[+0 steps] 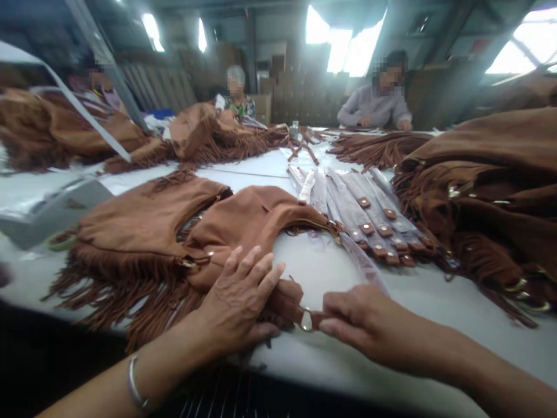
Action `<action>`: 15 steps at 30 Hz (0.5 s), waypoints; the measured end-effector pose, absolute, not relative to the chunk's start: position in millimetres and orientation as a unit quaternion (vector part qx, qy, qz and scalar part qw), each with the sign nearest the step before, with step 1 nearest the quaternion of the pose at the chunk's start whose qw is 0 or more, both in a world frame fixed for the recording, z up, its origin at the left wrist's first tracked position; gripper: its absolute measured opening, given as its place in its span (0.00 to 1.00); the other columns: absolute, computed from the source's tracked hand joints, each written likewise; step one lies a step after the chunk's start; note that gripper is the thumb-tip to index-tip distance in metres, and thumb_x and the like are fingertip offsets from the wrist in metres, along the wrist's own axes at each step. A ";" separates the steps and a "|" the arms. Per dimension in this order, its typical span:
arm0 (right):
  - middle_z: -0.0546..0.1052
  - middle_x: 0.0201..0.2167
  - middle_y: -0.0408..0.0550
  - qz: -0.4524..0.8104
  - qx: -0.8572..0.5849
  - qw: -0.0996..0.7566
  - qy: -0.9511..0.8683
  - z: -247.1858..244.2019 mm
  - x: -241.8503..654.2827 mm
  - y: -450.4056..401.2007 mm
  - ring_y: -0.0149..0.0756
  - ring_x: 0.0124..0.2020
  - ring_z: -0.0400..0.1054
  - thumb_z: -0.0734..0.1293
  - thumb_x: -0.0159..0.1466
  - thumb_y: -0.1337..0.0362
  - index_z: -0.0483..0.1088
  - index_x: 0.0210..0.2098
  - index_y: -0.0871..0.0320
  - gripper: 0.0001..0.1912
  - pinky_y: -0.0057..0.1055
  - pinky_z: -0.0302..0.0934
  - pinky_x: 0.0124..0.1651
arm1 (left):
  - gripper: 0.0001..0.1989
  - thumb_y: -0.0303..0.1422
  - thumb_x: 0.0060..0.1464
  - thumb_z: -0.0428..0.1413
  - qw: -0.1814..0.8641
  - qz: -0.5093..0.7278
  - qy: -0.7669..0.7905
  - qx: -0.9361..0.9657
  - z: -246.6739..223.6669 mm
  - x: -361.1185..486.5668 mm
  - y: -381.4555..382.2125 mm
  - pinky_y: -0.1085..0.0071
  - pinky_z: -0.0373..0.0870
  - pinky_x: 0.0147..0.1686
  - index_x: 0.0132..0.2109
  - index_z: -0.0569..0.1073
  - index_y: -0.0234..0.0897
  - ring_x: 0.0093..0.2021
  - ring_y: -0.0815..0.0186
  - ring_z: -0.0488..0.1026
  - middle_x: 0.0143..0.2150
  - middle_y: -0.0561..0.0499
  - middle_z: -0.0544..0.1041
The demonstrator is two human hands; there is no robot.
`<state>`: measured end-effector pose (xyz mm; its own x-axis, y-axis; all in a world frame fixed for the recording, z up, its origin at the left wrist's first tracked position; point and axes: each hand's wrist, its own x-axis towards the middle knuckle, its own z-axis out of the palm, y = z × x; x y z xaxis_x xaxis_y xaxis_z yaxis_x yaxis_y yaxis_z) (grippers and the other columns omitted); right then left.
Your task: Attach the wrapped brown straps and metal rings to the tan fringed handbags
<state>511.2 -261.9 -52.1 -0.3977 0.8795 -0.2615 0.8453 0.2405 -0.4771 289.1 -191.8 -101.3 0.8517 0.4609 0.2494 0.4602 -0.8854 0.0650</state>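
A brown fringed bag point(256, 210) lies on the white table near its front edge, with its curved zipped opening facing right. My left hand point(241, 296) rests flat on the bag's lower part, fingers spread. Just right of it, a metal ring point(306, 319) joins the bag to a short brown strap. My right hand point(359, 319) pinches that strap beside the ring, thumb and fingers closed. Another brown fringed bag point(143, 217) lies directly to the left, partly under the first. Part of the first bag is hidden beneath my left hand.
Plastic-wrapped straps point(365, 217) with brown tabs lie behind my right hand. A pile of brown bags point(491, 191) stands at the right. A grey box point(52, 212) sits at the left. More bags point(204, 133) and several people are across the table point(252, 168).
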 end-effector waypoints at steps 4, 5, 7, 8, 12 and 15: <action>0.70 0.21 0.44 0.213 -0.564 0.066 -0.795 -56.8 503.1 -270.3 0.33 0.23 0.62 0.59 0.64 0.58 0.67 0.27 0.57 0.13 0.27 0.48 0.25 | 0.21 0.44 0.44 0.59 0.049 0.041 0.260 0.964 -86.4 291.3 -170.7 0.63 0.64 0.39 0.41 0.66 0.35 0.38 0.58 0.68 0.38 0.47 0.72; 0.71 0.23 0.44 0.210 -0.570 0.110 -0.787 -57.3 506.2 -270.2 0.34 0.26 0.64 0.58 0.64 0.57 0.68 0.28 0.57 0.14 0.27 0.51 0.27 | 0.16 0.41 0.46 0.58 0.050 0.031 0.263 0.963 -80.9 294.0 -165.2 0.67 0.64 0.33 0.37 0.66 0.35 0.35 0.60 0.68 0.34 0.48 0.72; 0.73 0.29 0.45 0.183 -0.601 0.231 -0.743 -56.9 520.8 -270.2 0.37 0.31 0.67 0.57 0.64 0.53 0.69 0.31 0.55 0.15 0.29 0.57 0.33 | 0.10 0.38 0.50 0.55 0.043 0.050 0.258 0.964 -67.8 298.8 -154.3 0.70 0.61 0.29 0.35 0.66 0.36 0.31 0.62 0.69 0.30 0.50 0.72; 0.74 0.31 0.46 0.156 -0.629 0.295 -0.702 -56.6 531.9 -271.0 0.39 0.34 0.68 0.57 0.62 0.51 0.69 0.32 0.54 0.16 0.31 0.59 0.36 | 0.08 0.37 0.52 0.53 0.041 0.073 0.252 0.964 -60.0 300.7 -148.6 0.70 0.60 0.28 0.34 0.67 0.37 0.29 0.63 0.69 0.29 0.50 0.72; 0.75 0.37 0.47 0.038 -0.754 0.435 -0.490 -63.3 582.5 -279.7 0.46 0.36 0.69 0.59 0.54 0.44 0.70 0.33 0.51 0.19 0.37 0.62 0.37 | 0.12 0.40 0.56 0.49 -0.028 0.184 0.289 0.939 -16.8 307.1 -119.8 0.70 0.59 0.29 0.31 0.68 0.37 0.27 0.65 0.67 0.27 0.49 0.70; 0.75 0.40 0.47 0.036 -0.780 0.464 -0.418 -79.1 605.5 -289.2 0.49 0.42 0.68 0.60 0.52 0.44 0.70 0.35 0.52 0.21 0.38 0.63 0.40 | 0.15 0.44 0.48 0.56 -0.145 0.234 0.345 0.898 27.8 314.3 -92.1 0.71 0.57 0.27 0.33 0.68 0.35 0.27 0.65 0.65 0.27 0.50 0.69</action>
